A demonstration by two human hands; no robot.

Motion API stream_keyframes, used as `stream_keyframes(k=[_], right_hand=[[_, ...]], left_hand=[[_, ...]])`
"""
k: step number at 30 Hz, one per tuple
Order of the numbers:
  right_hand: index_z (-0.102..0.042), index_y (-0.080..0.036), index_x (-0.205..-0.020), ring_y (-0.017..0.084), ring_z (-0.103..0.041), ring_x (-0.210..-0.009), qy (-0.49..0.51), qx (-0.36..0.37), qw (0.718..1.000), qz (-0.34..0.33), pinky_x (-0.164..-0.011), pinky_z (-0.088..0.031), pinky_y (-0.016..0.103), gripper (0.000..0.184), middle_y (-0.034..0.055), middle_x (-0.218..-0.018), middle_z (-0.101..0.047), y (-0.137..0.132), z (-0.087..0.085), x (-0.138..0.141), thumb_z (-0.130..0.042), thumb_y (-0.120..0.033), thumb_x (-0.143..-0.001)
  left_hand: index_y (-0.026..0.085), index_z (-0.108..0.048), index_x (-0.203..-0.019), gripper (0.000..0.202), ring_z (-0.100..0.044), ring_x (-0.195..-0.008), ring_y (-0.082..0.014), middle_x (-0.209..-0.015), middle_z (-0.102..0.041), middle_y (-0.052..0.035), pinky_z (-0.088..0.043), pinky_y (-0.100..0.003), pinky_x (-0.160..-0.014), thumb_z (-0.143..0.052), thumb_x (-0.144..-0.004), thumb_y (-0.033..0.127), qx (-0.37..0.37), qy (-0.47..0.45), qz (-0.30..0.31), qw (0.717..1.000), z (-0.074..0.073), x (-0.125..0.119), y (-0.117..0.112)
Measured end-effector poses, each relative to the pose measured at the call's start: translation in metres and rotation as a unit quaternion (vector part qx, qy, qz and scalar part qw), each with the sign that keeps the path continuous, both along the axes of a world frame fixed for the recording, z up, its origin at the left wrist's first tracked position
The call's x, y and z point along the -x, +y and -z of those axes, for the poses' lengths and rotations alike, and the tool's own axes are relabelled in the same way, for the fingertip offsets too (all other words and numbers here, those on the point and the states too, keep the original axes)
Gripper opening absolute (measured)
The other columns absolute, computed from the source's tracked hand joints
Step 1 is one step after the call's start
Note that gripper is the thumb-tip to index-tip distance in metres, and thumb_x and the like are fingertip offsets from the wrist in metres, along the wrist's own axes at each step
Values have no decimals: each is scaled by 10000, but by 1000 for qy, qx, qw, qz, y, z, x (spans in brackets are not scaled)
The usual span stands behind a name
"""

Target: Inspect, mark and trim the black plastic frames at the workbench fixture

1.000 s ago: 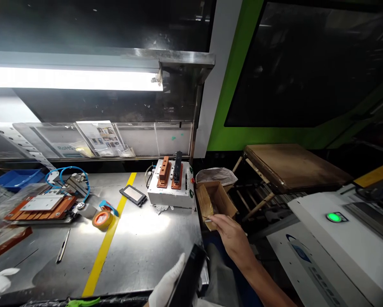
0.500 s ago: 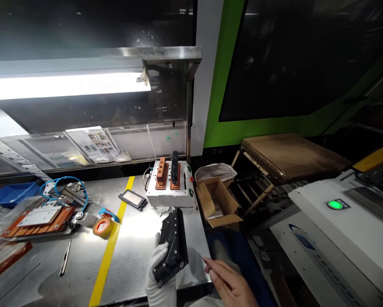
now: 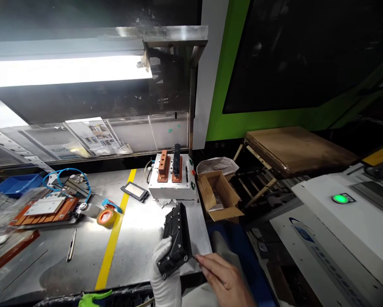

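Note:
My left hand (image 3: pixel 164 273), in a white glove, grips a black rectangular plastic part (image 3: pixel 177 239) with several screw bosses and holds it tilted over the front right corner of the steel table (image 3: pixel 137 243). My bare right hand (image 3: pixel 225 279) sits just right of the part, fingers pinched on something small and pale at the part's lower right edge; what it is cannot be made out.
A white test box (image 3: pixel 172 177) with orange fixtures stands at the back of the table, an open cardboard box (image 3: pixel 220 196) beside it off the edge. Orange tape (image 3: pixel 105 217), a small screen (image 3: pixel 134 191), an orange jig (image 3: pixel 46 209) and a pen (image 3: pixel 71 244) lie left. A machine with a green light (image 3: pixel 340 198) is on the right.
My right hand came back from the cardboard box to the black part. My left hand raised the part into view, and it now sits slightly lower with my right fingers at its edge.

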State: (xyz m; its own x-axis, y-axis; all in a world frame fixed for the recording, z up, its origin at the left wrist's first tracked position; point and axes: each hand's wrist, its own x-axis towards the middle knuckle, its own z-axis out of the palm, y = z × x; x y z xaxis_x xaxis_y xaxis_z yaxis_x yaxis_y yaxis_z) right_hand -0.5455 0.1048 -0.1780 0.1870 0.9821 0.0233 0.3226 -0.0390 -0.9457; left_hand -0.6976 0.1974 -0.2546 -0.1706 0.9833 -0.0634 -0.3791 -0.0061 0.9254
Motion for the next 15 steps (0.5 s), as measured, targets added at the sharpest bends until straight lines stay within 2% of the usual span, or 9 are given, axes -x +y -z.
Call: stream_keyframes(k=[4,6,8,12,15], right_hand=[[-719,-310,-1219,157,-698,-966,10,-14,1000,18,-824,-554,213,316,55,-1067,-717,5,-1,0,-480,-328,-1014],[-720,-292,-1221,166,-693,-971,17,-3,999,30,-826,-550,231,322,65,-1077,-709,9,0,-1,-476,-344,-1016],[-723,-271,-1216,176,-686,-983,24,10,999,39,-835,-545,249,326,77,-1094,-703,14,1,-3,-483,-360,-1014],[-731,-232,-1205,199,-674,-1020,19,8,998,52,-873,-537,287,334,97,-1123,-702,27,8,-12,-491,-355,-1009],[-740,-213,-1190,213,-669,-1036,13,3,998,67,-901,-531,312,327,104,-1128,-706,37,15,-20,-508,-339,-997]], left_hand=[[232,-719,-955,330,-680,-1016,-114,-1093,-716,-10,-530,-205,-947,-836,-648,269,-55,75,14,996,7,1,-2],[235,-726,-976,306,-678,-1016,-109,-1102,-719,-21,-527,-197,-949,-813,-683,257,-85,131,31,987,13,3,-4],[227,-735,-979,249,-681,-995,-110,-1088,-724,-36,-532,-199,-936,-769,-739,286,-98,149,36,983,17,4,-5],[226,-752,-949,172,-689,-992,-98,-1070,-735,-36,-533,-163,-912,-688,-820,321,-99,106,40,989,8,3,-10],[251,-755,-964,157,-701,-975,-63,-1048,-751,-4,-534,-99,-877,-654,-850,290,-136,63,51,987,-3,2,-11]])
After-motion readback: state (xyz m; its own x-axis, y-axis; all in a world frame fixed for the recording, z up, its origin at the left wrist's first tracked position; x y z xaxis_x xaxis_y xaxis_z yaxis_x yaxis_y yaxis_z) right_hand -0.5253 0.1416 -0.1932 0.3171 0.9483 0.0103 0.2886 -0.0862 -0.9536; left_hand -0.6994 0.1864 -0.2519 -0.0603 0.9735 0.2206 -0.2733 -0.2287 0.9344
